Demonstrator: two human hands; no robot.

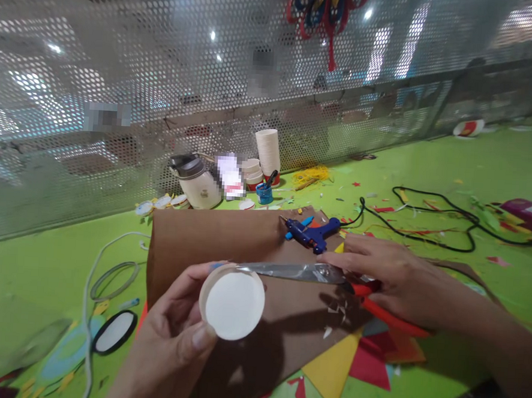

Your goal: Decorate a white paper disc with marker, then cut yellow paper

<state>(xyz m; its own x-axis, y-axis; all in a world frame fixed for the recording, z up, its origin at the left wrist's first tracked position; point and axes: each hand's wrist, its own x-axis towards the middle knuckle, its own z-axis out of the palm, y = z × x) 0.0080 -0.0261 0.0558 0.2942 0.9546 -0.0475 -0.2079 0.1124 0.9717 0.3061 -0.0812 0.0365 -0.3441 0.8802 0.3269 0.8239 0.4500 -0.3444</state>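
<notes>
My left hand [174, 331] holds a small white paper cup [232, 302] by its rim, its round bottom facing me. My right hand [391, 279] grips red-handled scissors [306, 272], whose silver blades point left and touch the top edge of the cup. Both hands hover over a brown paper sheet [209, 237] on the green table [31, 269]. A blue glue gun [311, 233] lies on the brown sheet just beyond my right hand.
Coloured paper triangles [350, 366] lie under the brown sheet's near edge. A stack of paper cups [267, 152], a white jar [197, 183] and a blue pot [264, 193] stand by the perforated metal wall. A black cord [431, 224] loops at right; rings [113, 331] lie at left.
</notes>
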